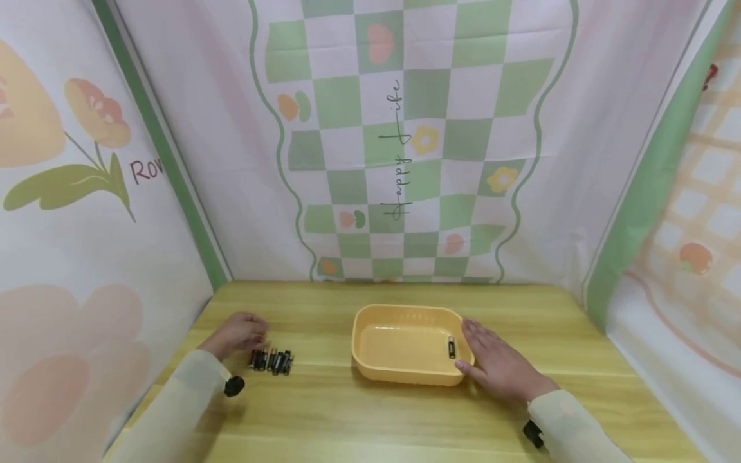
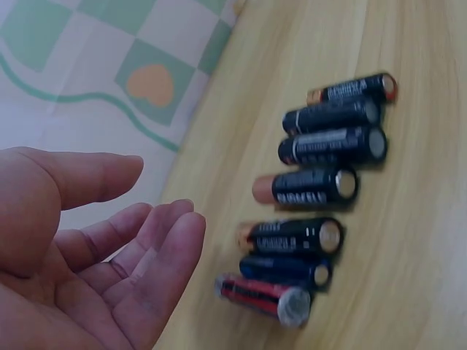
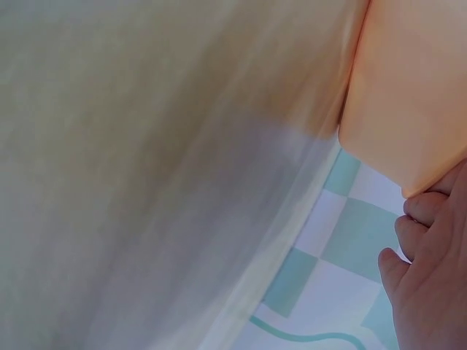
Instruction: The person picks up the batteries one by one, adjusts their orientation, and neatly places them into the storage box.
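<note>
Several batteries [image 1: 272, 361], mostly black, lie side by side in a row on the table at the left. The left wrist view shows a red battery [image 2: 264, 297] at the near end of that row. My left hand [image 1: 246, 330] hovers just beyond the row with nothing between thumb and fingers; its fingers [image 2: 179, 248] are loosely bent. A yellow plastic basin [image 1: 412, 376] stands right of centre, with a single black battery [image 1: 451, 347] inside near its right wall. My right hand [image 1: 498, 361] rests against the basin's right side, fingers extended along the rim and thumb at the front corner.
The wooden table [image 1: 324, 418] runs back to a hanging curtain [image 1: 428, 193] with a green checked print. Printed cloth also hangs at the left and right sides. Small black devices sit at both wrists.
</note>
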Demonstrator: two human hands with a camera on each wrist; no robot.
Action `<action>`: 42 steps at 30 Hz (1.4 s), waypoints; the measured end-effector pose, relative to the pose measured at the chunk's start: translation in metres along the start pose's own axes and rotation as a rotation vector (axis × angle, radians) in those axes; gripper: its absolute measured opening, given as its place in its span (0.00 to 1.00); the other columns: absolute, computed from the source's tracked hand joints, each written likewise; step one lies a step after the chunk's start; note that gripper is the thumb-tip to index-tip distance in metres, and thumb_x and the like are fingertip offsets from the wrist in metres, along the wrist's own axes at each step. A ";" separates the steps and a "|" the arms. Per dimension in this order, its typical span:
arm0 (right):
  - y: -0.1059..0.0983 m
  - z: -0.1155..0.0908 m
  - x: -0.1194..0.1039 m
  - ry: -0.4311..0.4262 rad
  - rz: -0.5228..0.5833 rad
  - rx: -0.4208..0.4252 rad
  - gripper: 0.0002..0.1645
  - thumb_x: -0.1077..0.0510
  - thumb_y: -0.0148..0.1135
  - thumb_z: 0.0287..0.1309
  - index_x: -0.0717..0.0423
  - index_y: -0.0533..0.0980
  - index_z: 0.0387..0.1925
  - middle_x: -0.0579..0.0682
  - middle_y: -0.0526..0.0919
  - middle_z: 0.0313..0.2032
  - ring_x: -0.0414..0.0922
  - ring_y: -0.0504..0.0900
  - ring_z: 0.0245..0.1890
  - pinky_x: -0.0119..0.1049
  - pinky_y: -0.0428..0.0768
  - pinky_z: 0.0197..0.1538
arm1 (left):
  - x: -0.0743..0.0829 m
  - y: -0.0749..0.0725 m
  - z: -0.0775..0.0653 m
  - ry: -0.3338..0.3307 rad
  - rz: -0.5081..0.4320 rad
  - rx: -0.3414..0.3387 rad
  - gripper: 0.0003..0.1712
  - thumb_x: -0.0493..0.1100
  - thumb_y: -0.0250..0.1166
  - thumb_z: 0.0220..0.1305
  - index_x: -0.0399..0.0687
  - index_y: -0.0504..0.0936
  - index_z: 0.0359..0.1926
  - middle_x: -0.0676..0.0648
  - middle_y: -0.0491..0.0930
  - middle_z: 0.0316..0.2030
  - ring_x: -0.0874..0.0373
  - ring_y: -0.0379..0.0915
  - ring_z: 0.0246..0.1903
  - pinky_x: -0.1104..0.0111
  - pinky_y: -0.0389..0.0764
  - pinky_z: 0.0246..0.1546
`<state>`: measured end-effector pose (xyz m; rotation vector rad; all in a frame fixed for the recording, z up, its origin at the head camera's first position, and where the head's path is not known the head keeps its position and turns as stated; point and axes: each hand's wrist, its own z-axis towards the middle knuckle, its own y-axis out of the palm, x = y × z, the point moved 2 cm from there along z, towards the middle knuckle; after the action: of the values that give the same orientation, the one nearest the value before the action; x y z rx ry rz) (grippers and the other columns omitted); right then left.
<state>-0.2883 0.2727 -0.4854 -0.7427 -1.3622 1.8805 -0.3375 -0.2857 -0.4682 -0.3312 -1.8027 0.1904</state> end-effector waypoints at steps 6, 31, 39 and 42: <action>0.000 0.000 -0.001 0.016 0.024 -0.011 0.49 0.36 0.46 0.70 0.70 0.50 0.72 0.63 0.50 0.73 0.59 0.52 0.71 0.57 0.56 0.69 | -0.004 -0.007 -0.003 -0.013 0.016 0.021 0.16 0.32 0.59 0.67 0.24 0.72 0.52 0.33 0.78 0.40 0.49 0.80 0.34 0.62 0.85 0.37; 0.000 0.000 -0.002 0.023 0.036 -0.015 0.49 0.36 0.47 0.70 0.71 0.50 0.72 0.63 0.50 0.73 0.59 0.51 0.71 0.56 0.56 0.70 | -0.019 -0.009 -0.016 -0.071 0.283 0.069 0.03 0.30 0.62 0.60 0.34 0.79 0.30 0.42 0.81 0.27 0.52 0.77 0.28 0.63 0.83 0.29; 0.000 0.000 -0.001 0.033 0.043 -0.025 0.49 0.36 0.47 0.70 0.71 0.50 0.72 0.63 0.49 0.73 0.58 0.50 0.72 0.55 0.54 0.71 | -0.018 -0.009 -0.017 -0.085 0.307 0.092 0.04 0.31 0.63 0.58 0.32 0.83 0.30 0.43 0.82 0.25 0.52 0.78 0.26 0.63 0.84 0.28; 0.000 0.000 -0.001 0.033 0.053 -0.026 0.49 0.36 0.46 0.70 0.70 0.49 0.72 0.63 0.49 0.73 0.58 0.50 0.72 0.55 0.54 0.71 | -0.017 -0.008 -0.020 -0.106 0.322 0.104 0.04 0.32 0.64 0.58 0.32 0.83 0.30 0.43 0.82 0.25 0.52 0.77 0.25 0.64 0.83 0.27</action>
<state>-0.2873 0.2717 -0.4853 -0.8275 -1.3611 1.8858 -0.3150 -0.2996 -0.4765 -0.5451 -1.8277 0.5347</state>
